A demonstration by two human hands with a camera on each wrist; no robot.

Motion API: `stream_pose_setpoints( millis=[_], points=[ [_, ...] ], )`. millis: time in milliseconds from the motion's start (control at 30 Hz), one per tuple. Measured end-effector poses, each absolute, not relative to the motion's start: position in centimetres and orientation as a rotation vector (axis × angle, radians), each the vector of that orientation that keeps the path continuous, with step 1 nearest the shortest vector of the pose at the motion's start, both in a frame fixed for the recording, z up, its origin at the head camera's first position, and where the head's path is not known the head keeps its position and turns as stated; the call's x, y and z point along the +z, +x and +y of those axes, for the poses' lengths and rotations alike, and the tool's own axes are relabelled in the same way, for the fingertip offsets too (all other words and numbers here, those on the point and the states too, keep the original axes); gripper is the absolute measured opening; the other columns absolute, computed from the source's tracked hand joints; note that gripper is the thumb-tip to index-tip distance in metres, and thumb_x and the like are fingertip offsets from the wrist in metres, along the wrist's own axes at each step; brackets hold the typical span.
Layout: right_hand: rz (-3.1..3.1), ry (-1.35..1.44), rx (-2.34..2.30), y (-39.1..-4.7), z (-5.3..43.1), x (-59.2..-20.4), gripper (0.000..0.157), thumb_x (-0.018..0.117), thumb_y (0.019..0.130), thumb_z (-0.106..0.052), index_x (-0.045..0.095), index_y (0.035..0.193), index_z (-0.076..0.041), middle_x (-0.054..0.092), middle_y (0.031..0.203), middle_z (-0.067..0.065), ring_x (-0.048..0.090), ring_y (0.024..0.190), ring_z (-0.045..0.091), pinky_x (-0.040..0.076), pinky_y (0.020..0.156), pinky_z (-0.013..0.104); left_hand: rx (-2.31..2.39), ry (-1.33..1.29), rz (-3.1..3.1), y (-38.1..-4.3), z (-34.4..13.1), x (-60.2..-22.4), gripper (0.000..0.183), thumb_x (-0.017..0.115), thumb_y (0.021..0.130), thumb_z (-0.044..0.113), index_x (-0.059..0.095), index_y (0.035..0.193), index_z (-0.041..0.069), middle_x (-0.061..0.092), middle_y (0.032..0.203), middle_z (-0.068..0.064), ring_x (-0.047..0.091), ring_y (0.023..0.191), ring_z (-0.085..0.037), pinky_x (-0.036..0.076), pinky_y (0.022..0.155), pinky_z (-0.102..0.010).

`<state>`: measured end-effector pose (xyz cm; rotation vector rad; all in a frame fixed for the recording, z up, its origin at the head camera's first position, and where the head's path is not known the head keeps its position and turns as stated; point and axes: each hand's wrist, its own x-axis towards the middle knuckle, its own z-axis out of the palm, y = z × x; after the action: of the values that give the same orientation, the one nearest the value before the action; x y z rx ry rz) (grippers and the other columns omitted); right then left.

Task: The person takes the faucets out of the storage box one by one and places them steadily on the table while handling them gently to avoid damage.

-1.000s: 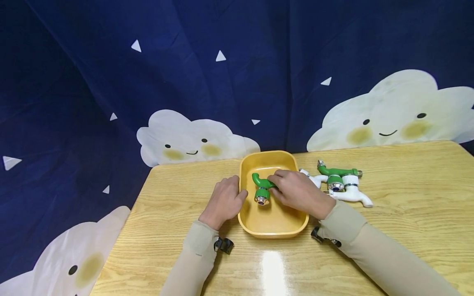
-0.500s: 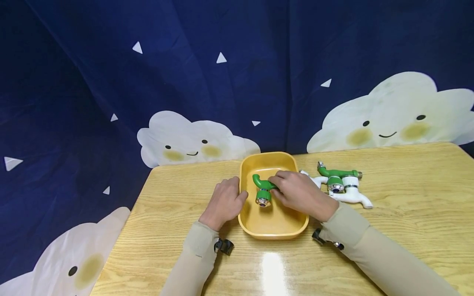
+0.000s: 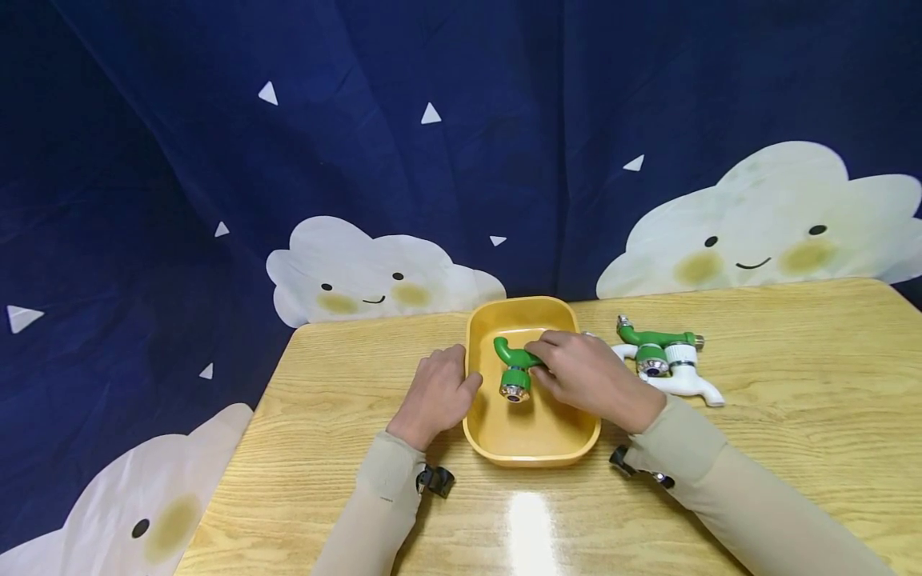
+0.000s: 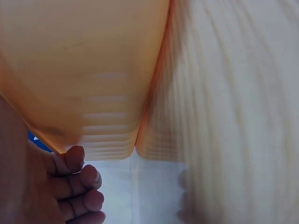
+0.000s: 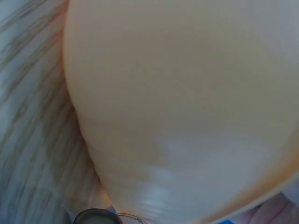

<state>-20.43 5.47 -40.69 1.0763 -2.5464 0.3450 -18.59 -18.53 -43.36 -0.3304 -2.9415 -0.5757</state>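
Note:
In the head view a yellow plastic basin [image 3: 533, 462] stands on the wooden table. My left hand [image 3: 430, 396] holds its left rim, thumb over the edge; in the left wrist view the curled fingers [image 4: 88, 177] lie by the basin's outer wall [image 4: 107, 65]. My right hand [image 3: 587, 372] reaches over the right rim and pinches a green tap [image 3: 515, 379] by its inlet end, which the fingers hide. The tap is inside the basin, its spout to the left and its chrome-capped knob toward me. In the right wrist view the basin wall [image 5: 177, 93] covers most of the picture.
Right of the basin, another green tap [image 3: 666, 338] and a white tap [image 3: 684, 382] lie close together. Behind my right hand a further white tap [image 3: 625, 350] is partly hidden. A dark blue curtain [image 3: 461, 160] with clouds hangs behind the wooden table [image 3: 799, 384].
My right hand and the green tap have shifted slightly to the right within the basin. The left hand has stayed on the rim, and the other taps lie as before.

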Motion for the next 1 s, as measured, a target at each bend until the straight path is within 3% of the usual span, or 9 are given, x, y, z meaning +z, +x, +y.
stream_pose_setpoints(
  millis=[1000],
  points=[
    [-2.607, 1.032, 0.363, -20.2, 6.6, -39.0, 0.024, 0.078, 0.088, -0.013, 0.075, 0.11, -0.005, 0.074, 0.097, 0.01, 0.068, 0.072, 0.02, 0.059, 0.068, 0.041, -0.583, -0.315, -2.952, -18.7, -18.5, -43.5, 0.018, 0.049, 0.095, 0.028, 0.053, 0.085, 0.013, 0.05, 0.074, -0.003, 0.049, 0.074, -0.022, 0.037, 0.072, -0.034]
  ],
)
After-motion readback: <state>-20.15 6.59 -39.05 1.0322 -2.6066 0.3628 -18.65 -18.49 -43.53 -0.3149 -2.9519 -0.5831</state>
